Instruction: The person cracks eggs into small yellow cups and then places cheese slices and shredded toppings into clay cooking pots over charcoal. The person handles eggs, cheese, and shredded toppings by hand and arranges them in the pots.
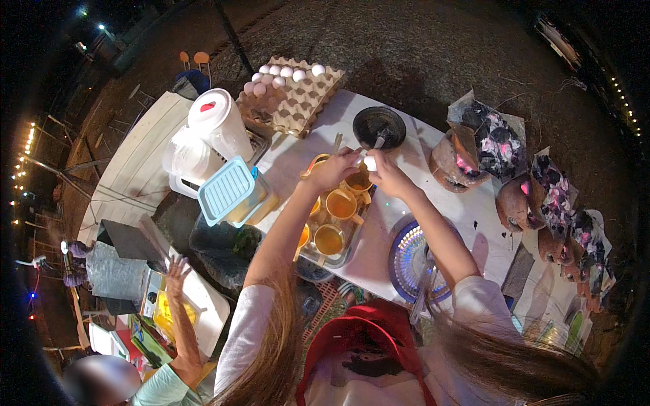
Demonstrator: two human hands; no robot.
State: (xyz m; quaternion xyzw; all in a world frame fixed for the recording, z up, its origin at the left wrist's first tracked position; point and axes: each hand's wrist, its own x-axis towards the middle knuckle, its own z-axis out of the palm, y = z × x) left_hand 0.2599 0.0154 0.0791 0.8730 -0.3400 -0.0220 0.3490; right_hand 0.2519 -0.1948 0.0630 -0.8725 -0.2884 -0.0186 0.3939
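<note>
My left hand [332,171] and my right hand [390,176] meet above several enamel-like cups on a tray [346,260]. Between their fingertips is a white egg [370,163]; whether its shell is whole or split is hard to see. Right below the egg stands a cup [358,181] with orange-brown contents. Nearer to me are another orange cup [341,204] and a cup of yellowish liquid [329,239]. My left forearm covers part of the cups on that side. Just beyond my hands sits a black bowl [378,122] with a utensil handle leaning out.
A cardboard egg tray [299,111] holds several eggs. White tubs [218,124] and a blue-lidded container [228,190] stand left. Clay stoves [459,160] with glowing charcoal [500,137] line the right. A blue-rimmed plate [406,254] lies under my right arm. Another person's hand [176,274] is lower left.
</note>
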